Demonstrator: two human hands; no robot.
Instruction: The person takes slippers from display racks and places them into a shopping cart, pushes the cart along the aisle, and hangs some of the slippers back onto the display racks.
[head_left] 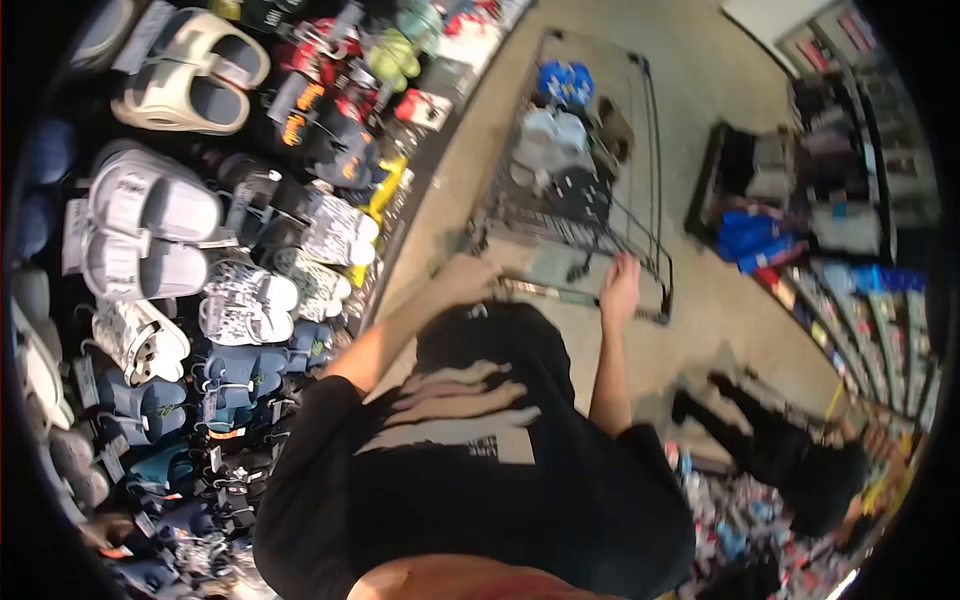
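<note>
My left hand [467, 278] is closed at the left end of the handle bar [550, 291] of a shopping cart. At the bar's right end, my right hand [620, 285] has its fingers wrapped round the handle. In the cart [655, 150] lie several pairs of footwear: blue ones [566, 83] at the far end, light grey ones [548, 140] in the middle, a brown one [614, 130] at the right and black ones [583, 192] nearer the handle.
A tall display of hanging sandals and clogs [150, 215] runs along the left. Shelves with folded goods [845, 225] stand at the right. Another person in black [800, 460] is at the lower right, by a heap of mixed goods [735, 520].
</note>
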